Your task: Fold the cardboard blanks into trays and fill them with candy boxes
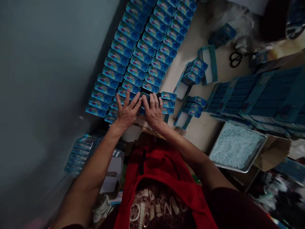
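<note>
My left hand (126,110) lies with spread fingers on the near end of the rows of small blue boxes (136,65). Beside it, my right hand (153,109) rests on the same boxes, its fingers stretched forward and slightly apart. A short stack of the blue boxes (168,103) sticks out just right of my right hand. The boxes stand in long slanting columns with their printed ends up. Both palms hide the boxes under them.
A grey wall (47,63) borders the left side. To the right are open cartons with a few blue boxes (195,70), scissors (236,58), several packed blue cartons (257,95) and a metal tray (246,171) of pale blue granules. More blue boxes (82,152) sit low on the left.
</note>
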Tool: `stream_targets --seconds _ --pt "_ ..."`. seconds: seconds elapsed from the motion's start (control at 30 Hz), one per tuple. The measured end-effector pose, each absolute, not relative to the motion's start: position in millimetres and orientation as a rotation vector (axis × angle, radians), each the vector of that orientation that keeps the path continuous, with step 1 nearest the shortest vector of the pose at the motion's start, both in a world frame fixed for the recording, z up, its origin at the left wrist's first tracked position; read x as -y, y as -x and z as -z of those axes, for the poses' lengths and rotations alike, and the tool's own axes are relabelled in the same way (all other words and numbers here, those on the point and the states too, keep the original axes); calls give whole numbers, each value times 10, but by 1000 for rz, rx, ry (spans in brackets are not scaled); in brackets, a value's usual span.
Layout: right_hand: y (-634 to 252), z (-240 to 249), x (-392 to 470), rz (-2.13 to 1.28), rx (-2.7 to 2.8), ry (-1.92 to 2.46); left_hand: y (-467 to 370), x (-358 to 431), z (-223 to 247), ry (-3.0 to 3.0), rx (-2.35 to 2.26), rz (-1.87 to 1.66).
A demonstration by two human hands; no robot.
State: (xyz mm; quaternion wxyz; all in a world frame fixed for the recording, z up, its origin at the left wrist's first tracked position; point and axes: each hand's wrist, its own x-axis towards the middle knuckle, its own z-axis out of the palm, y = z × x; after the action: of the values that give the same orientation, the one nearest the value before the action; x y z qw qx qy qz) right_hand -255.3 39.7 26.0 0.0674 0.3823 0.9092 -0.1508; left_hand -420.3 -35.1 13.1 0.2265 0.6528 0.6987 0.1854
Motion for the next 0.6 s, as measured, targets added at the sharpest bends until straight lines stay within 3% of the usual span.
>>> stream_targets --seconds 0.17,0.33,0.47,0.6 --pt "2826 -310 -378 473 -2722 -1192 4205 629 -269 -1760 -2099 -675" --pt "2890 -385 -536 518 -2674 -1174 3619 1322 -360 -1534 -2320 -932" --pt "2508 -949 -613 680 -2791 -1078 3019 1679 -314 -1399 -2233 -933" --pt "1869 -1566 -972 660 -2817 -1240 2627 1435 -454 -1310 -1983 -878"
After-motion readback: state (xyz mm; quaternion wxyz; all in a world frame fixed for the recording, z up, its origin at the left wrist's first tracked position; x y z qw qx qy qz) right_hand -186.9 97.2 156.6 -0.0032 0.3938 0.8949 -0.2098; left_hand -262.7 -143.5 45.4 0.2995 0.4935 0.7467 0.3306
